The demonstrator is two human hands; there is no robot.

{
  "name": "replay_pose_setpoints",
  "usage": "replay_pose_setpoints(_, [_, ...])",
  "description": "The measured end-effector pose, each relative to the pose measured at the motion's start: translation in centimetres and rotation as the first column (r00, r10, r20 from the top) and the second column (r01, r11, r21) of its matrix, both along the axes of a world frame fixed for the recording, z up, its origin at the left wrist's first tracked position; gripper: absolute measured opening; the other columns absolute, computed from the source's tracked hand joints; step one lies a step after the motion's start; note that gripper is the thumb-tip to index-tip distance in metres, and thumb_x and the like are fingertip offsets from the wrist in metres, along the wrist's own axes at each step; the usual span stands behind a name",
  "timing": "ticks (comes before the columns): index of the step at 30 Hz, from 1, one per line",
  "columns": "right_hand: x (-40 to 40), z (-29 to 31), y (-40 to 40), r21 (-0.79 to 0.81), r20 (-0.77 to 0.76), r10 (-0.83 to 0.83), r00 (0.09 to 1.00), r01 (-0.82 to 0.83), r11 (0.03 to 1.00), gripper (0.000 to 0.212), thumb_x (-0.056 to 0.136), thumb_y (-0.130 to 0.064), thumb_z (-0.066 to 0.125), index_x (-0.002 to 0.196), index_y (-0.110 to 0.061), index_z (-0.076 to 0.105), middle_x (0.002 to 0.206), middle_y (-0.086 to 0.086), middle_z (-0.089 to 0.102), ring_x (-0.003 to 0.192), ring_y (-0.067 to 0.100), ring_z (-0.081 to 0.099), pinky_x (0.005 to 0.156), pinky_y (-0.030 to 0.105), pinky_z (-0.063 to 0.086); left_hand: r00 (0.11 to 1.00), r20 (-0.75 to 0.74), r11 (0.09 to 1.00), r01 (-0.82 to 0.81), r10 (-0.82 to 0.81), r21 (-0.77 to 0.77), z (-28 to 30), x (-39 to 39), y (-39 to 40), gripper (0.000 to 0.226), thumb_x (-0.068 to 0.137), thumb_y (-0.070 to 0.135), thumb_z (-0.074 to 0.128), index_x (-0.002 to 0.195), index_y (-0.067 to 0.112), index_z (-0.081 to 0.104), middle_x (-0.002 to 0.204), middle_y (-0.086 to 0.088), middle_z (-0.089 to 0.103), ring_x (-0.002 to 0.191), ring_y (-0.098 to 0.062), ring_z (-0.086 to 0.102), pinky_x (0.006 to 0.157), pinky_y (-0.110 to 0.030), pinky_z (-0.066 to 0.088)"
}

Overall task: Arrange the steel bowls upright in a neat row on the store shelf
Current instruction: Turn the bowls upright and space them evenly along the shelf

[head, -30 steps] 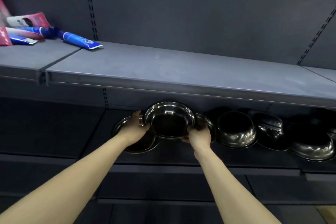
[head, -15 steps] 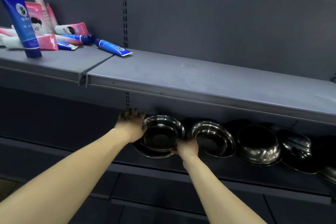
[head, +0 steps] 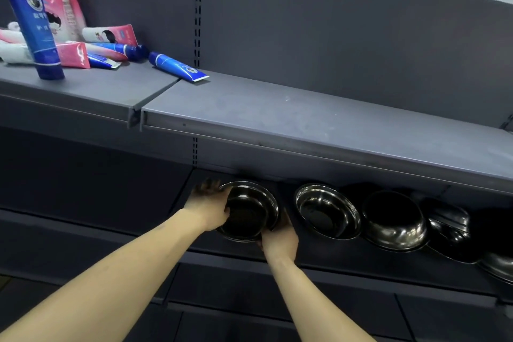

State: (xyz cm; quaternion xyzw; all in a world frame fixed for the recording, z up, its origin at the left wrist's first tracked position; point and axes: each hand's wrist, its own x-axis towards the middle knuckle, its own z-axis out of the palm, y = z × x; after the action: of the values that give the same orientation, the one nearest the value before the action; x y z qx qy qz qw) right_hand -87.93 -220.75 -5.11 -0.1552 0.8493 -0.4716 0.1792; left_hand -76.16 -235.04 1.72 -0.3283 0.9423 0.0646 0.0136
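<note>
A steel bowl (head: 249, 212) sits at the left end of the dark lower shelf (head: 347, 258), its opening tipped toward me. My left hand (head: 209, 207) grips its left rim and my right hand (head: 280, 239) holds its lower right edge. To its right a second steel bowl (head: 326, 211) leans with its opening facing me. Further right a deeper bowl (head: 394, 223) and several more bowls (head: 449, 230) crowd together, partly in shadow under the upper shelf.
The grey upper shelf (head: 305, 116) overhangs the bowls and hides the back of the lower shelf. On its left part lie blue and pink tubes (head: 177, 66), with one blue tube (head: 33, 25) standing upright. More dark shelving runs below.
Both hands have carried the bowl leftward and set it down at the left end. A gap has opened between it and the second bowl. The view has swung left.
</note>
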Motion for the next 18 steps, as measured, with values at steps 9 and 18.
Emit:
replay_pose_setpoints(9, [-0.4,1.1,2.2,0.057,-0.012,-0.035,0.999,0.036,0.998,0.018,0.093,-0.023,0.052,0.094,-0.019,0.069,0.08,0.001,0.076,0.073,0.019,0.075,0.072,0.04,0.065,0.985,-0.037,0.953,0.171,-0.167,0.25,-0.4,-3.5,2.7,0.063,0.098,0.03,0.046,0.155,0.022,0.019,0.157,-0.007,0.029,0.136,-0.027,0.04,0.11,-0.037,0.037])
replay_pose_setpoints(18, [-1.9,3.8,6.9,0.478,-0.372,0.267,0.889,-0.063,0.876,0.032,0.1,-0.034,0.047,0.123,-0.019,0.063,0.132,0.007,0.062,0.129,0.034,0.049,0.104,0.043,0.045,0.95,-0.064,0.93,0.313,-0.306,0.195,-0.7,-7.1,5.9,0.056,0.099,0.032,0.042,0.152,0.018,0.029,0.158,-0.01,0.026,0.145,-0.03,0.026,0.117,-0.043,0.026])
